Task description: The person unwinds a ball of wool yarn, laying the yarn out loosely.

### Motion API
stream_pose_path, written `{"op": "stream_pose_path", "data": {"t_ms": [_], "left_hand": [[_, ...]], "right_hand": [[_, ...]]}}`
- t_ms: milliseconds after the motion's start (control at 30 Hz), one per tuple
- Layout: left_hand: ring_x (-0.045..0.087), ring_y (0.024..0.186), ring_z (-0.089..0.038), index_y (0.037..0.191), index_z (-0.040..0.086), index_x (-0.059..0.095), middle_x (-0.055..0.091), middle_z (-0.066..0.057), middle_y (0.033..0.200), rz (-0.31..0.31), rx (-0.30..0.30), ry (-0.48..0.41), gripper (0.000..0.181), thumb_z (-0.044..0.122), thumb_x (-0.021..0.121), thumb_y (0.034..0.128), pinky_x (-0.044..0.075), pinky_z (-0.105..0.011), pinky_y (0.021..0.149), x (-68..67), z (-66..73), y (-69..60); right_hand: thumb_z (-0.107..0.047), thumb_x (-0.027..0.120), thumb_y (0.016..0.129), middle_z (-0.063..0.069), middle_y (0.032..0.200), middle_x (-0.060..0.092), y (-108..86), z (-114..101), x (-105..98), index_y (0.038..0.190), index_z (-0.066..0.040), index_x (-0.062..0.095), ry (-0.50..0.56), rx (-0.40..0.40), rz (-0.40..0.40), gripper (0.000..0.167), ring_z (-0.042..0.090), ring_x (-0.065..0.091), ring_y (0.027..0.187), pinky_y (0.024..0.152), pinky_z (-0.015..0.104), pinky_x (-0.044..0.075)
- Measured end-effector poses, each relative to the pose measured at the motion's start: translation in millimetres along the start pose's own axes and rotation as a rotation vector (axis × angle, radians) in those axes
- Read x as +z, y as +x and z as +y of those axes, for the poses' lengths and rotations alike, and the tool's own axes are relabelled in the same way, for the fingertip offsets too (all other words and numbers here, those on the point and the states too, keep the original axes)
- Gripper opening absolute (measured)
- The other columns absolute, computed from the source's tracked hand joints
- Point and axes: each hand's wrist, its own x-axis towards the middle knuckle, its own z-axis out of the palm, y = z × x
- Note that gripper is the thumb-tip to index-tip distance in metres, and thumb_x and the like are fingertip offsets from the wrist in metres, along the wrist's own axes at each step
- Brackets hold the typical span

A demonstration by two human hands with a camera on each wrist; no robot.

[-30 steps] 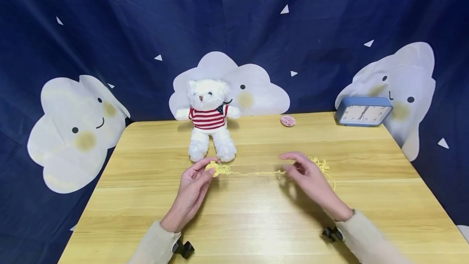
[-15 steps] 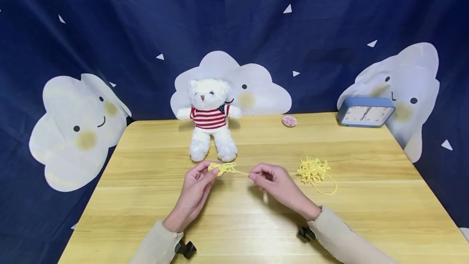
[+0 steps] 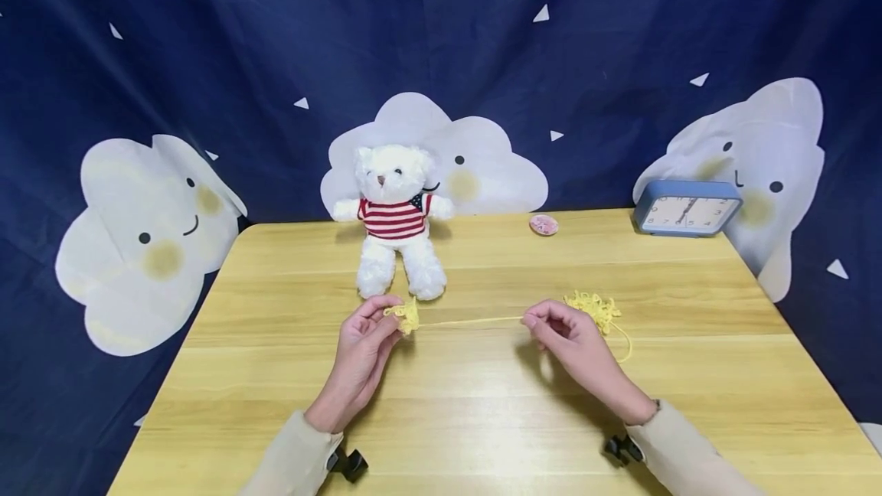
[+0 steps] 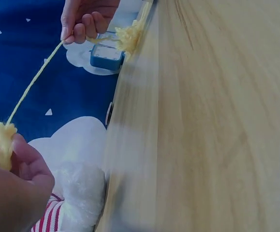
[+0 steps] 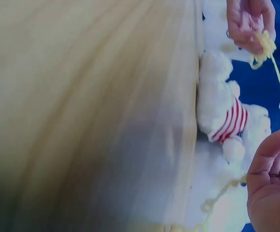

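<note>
My left hand [image 3: 361, 347] pinches a small bunch of looped yellow yarn [image 3: 408, 316] between thumb and fingers, held above the table. From that bunch a single strand [image 3: 472, 321] runs straight across to my right hand [image 3: 579, 347], whose thumb and forefinger pinch it. Beyond the right hand a loose heap of yellow yarn [image 3: 596, 308] lies on the table, partly hidden by that hand. In the left wrist view the taut strand [image 4: 36, 79] slants up between both hands, and more yarn trails from the right hand to the heap [image 4: 129, 37].
On the wooden table [image 3: 468, 419], a white teddy bear [image 3: 393, 213] in a red-striped shirt sits at the back. A small pink round object [image 3: 543, 225] lies near the back edge. A blue clock [image 3: 687, 208] stands at the back right, before a dark blue curtain [image 3: 482, 37].
The right hand went left to the strand near the bunch, pinched it, then moved back right, drawing it straight. The left hand stays nearly in place; its bunch looks smaller.
</note>
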Motion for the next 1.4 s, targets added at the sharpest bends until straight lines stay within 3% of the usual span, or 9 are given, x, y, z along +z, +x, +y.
{"op": "stream_pose_path", "data": {"t_ms": [300,500,667,833,1000,1200,1400], "left_hand": [[0.068,0.091,-0.014,0.148,-0.008,0.051,0.070,-0.007,0.115,-0.025,0.006,-0.073,0.047,-0.014,0.056,0.1013,0.062,-0.025,0.078,-3.2,2.0,0.9],[0.068,0.094,-0.015,0.157,-0.006,0.043,0.067,-0.007,0.119,-0.099,0.031,-0.125,0.058,-0.015,0.055,0.1003,0.062,-0.026,0.080,-5.4,2.9,0.4],[0.066,0.096,-0.017,0.156,-0.008,0.042,0.066,-0.006,0.118,-0.154,0.039,-0.125,0.059,-0.015,0.054,0.0992,0.061,-0.026,0.081,-7.8,2.3,-0.5],[0.065,0.090,-0.020,0.133,-0.005,0.060,0.065,-0.008,0.112,-0.149,0.020,-0.147,0.035,-0.014,0.053,0.1000,0.060,-0.026,0.077,-7.5,0.9,-0.6],[0.068,0.087,-0.020,0.118,-0.002,0.062,0.068,-0.010,0.102,-0.124,0.004,-0.141,0.018,-0.010,0.055,0.1038,0.060,-0.025,0.072,-6.2,-0.1,-0.3],[0.069,0.084,-0.017,0.119,0.001,0.059,0.070,-0.007,0.101,-0.033,0.011,-0.088,0.020,-0.009,0.060,0.1027,0.059,-0.023,0.069,-6.2,1.0,0.1],[0.065,0.085,-0.012,0.144,-0.002,0.054,0.068,-0.005,0.113,-0.004,0.018,-0.040,0.044,-0.012,0.061,0.1019,0.059,-0.022,0.069,-8.9,2.2,0.8]], "right_hand": [[-0.012,0.067,0.110,0.020,0.084,0.066,-4.5,-4,-25,0.111,0.009,0.071,-0.021,0.069,0.105,0.021,0.022,0.063,0.070,0.063,0.030,0.056],[-0.013,0.067,0.111,0.014,0.085,0.067,-8.6,-5,-42,0.113,0.009,0.070,-0.005,0.120,0.158,0.023,0.018,0.062,0.072,0.060,0.027,0.055],[-0.011,0.066,0.111,0.013,0.081,0.065,-9.9,-3,-55,0.114,0.012,0.068,0.004,0.111,0.200,0.023,0.017,0.061,0.071,0.059,0.026,0.055],[-0.009,0.066,0.110,0.015,0.084,0.067,-10.0,-1,-67,0.114,0.012,0.068,0.020,0.099,0.236,0.022,0.016,0.062,0.072,0.062,0.025,0.057],[-0.011,0.067,0.110,0.013,0.084,0.067,-9.2,1,-76,0.111,0.007,0.071,0.058,0.108,0.270,0.019,0.012,0.062,0.073,0.063,0.024,0.055],[-0.009,0.067,0.109,0.009,0.085,0.067,-9.8,7,-87,0.112,0.012,0.069,0.099,0.095,0.294,0.021,0.011,0.061,0.072,0.063,0.022,0.056],[-0.007,0.067,0.109,0.005,0.084,0.068,-11.7,15,-100,0.110,0.009,0.071,0.138,0.101,0.327,0.016,0.010,0.061,0.072,0.062,0.019,0.056]]}}
